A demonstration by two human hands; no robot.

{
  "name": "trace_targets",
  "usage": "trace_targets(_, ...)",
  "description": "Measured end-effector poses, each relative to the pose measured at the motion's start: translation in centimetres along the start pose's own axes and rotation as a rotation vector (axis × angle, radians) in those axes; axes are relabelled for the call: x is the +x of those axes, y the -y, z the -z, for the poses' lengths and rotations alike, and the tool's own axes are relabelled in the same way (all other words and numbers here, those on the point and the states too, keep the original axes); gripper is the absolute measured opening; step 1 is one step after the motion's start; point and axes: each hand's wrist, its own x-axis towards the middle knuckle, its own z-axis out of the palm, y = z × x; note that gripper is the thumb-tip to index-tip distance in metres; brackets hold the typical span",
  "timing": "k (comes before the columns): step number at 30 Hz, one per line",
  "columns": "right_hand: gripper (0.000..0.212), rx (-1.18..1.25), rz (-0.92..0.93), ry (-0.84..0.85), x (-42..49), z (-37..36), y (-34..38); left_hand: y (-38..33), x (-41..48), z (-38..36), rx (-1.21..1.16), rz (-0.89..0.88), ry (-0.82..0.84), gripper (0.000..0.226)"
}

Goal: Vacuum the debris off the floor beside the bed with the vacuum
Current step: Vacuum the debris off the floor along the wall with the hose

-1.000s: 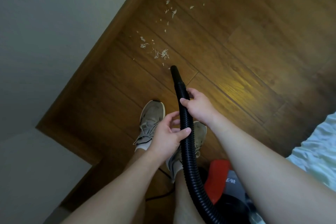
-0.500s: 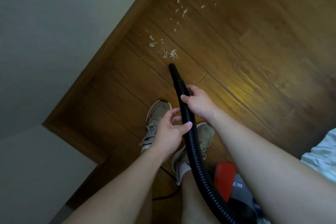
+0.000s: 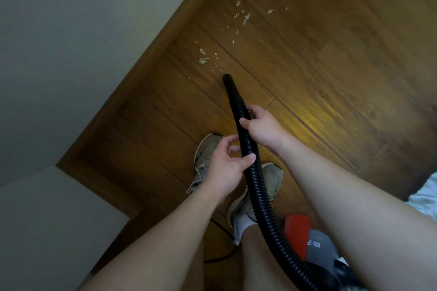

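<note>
The right hand [image 3: 262, 129] is wrapped around the black ribbed vacuum hose [image 3: 254, 177], fingers curled over the far side and thumb pressed on the near side, just behind the smooth black nozzle [image 3: 229, 85]. The left hand [image 3: 224, 168] sits lower on the same hose — thumb laid against it, fingers loosely curled and partly spread beside it, not fully closed.

The nozzle tip points away from both hands, close to the brown wooden plank floor [image 3: 331, 66]; whether it touches cannot be told. Pale scattered debris flakes [image 3: 204, 60] lie just beyond the tip, with more flakes farther off along the brown wooden skirting board [image 3: 151, 59].

Behind the right forearm the hose runs to the red and grey vacuum body [image 3: 309, 243]. Below the hands stand 2 beige sneakers [image 3: 208, 149]. A pale bed edge [image 3: 425, 198] shows right of the right arm.
</note>
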Motion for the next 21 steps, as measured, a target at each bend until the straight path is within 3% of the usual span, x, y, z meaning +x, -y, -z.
trace_targets(21, 0.053, -0.109, 0.044, 0.156, 1.7, -4.5, 4.4, -0.3, 0.4, 4.9, -0.1, 0.025, -0.072, 0.058)
